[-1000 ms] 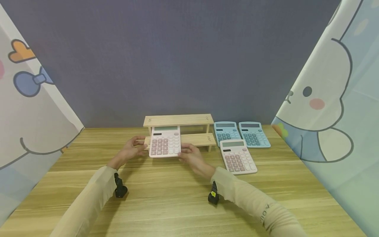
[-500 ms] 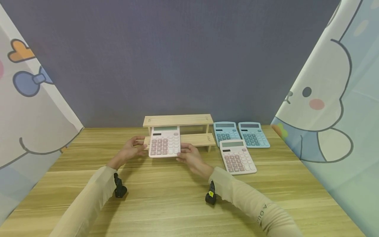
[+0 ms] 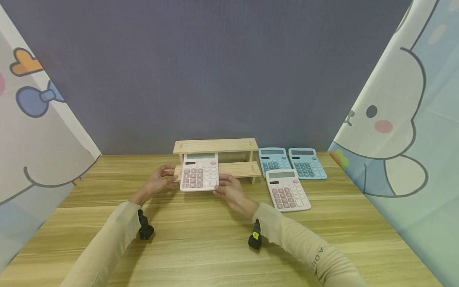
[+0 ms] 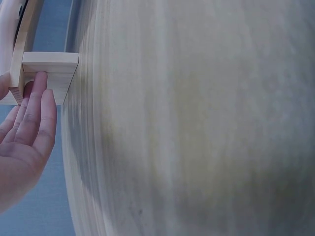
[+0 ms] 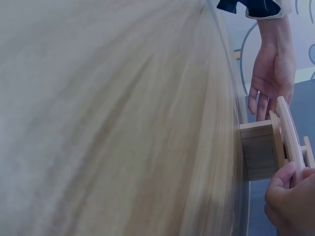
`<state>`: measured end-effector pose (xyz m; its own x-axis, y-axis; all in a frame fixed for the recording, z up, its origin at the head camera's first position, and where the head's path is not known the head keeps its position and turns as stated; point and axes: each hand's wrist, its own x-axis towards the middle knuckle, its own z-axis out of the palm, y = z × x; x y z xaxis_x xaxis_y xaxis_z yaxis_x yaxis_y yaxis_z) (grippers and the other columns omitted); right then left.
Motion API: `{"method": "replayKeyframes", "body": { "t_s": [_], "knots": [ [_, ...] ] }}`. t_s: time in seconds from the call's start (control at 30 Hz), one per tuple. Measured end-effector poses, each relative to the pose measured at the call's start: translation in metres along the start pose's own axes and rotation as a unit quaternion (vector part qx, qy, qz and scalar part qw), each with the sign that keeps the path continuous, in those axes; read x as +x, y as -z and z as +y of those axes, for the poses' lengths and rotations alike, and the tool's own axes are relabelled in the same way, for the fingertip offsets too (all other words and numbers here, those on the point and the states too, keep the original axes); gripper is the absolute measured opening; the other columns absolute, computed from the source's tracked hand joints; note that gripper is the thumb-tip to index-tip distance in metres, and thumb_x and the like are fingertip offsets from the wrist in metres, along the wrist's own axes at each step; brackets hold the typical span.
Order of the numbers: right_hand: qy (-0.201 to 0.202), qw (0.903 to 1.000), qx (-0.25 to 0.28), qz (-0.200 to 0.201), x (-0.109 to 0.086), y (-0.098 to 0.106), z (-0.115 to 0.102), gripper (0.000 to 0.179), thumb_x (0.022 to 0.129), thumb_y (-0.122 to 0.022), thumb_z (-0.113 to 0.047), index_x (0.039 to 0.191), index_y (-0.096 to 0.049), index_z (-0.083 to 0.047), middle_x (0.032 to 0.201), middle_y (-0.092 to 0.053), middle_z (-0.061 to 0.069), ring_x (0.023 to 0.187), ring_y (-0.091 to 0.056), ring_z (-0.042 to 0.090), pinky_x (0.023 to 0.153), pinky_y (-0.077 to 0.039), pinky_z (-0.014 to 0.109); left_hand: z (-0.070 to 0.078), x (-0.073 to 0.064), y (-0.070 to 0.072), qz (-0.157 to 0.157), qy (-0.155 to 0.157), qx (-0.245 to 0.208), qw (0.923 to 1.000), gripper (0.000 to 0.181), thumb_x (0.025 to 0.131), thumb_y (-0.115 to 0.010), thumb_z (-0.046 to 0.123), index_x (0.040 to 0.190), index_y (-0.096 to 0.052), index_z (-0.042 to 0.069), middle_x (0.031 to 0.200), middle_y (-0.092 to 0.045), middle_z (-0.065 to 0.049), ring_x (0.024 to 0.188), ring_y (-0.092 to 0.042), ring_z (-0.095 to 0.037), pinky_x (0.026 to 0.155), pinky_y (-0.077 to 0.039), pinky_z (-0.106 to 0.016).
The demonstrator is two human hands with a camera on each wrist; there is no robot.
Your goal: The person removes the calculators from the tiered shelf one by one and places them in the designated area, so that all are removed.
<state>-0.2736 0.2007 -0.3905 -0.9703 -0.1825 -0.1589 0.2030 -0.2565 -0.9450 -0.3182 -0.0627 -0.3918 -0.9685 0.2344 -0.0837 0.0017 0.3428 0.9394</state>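
Observation:
A pink-and-white calculator (image 3: pixel 199 172) leans face up on the left part of a two-tier wooden shelf (image 3: pixel 236 169), its top edge beneath the upper board. My right hand (image 3: pixel 234 193) pinches its lower right corner; the right wrist view shows the thumb and fingers (image 5: pixel 281 179) on either side of the calculator's edge (image 5: pixel 290 135). My left hand (image 3: pixel 157 181) holds the left end of the shelf's lower board. In the left wrist view, the fingers (image 4: pixel 33 115) reach under that board beside the shelf's leg (image 4: pixel 49 66), with the thumb on the other side.
Right of the shelf, two blue calculators, one near it (image 3: pixel 272 159) and one farther right (image 3: pixel 308 164), lie on the wood-grain table (image 3: pixel 201 247). Another pink calculator (image 3: pixel 288 190) lies in front, overlapping the nearer blue one. A dark wall (image 3: pixel 215 79) stands behind, with cartoon-printed cloth on both sides.
My right hand and forearm have shifted slightly left over the last second, and the calculator has moved barely left with them. My left hand stays in place on the shelf.

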Motion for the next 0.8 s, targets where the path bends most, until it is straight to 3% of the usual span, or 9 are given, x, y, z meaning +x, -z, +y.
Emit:
{"method": "replayKeyframes", "body": {
  "t_s": [0.33,0.8],
  "knots": [
    [-0.001,1.0,0.002,-0.003,-0.0009,0.0029,0.0021,0.05,0.081,-0.049,0.016,0.129,-0.037,0.005,0.109,-0.054,0.019,0.084,-0.057,0.018,0.078,-0.055,0.023,-0.002,0.0002,0.0007,-0.001,-0.001,-0.006,1.0,0.058,0.092,-0.054,0.013,0.139,-0.024,-0.004,0.129,-0.037,-0.033,0.104,-0.056,-0.034,0.089,-0.052,-0.041],
    [-0.006,0.9999,0.012,-0.005,-0.0071,0.0053,0.0033,0.051,0.081,-0.048,0.016,0.129,-0.037,0.004,0.105,-0.054,0.015,0.083,-0.056,0.017,0.078,-0.054,0.022,-0.0009,0.0002,0.001,-0.005,-0.005,-0.006,1.0,0.057,0.093,-0.053,0.012,0.139,-0.024,-0.004,0.13,-0.036,-0.033,0.104,-0.056,-0.036,0.089,-0.052,-0.042]
  ]
}}
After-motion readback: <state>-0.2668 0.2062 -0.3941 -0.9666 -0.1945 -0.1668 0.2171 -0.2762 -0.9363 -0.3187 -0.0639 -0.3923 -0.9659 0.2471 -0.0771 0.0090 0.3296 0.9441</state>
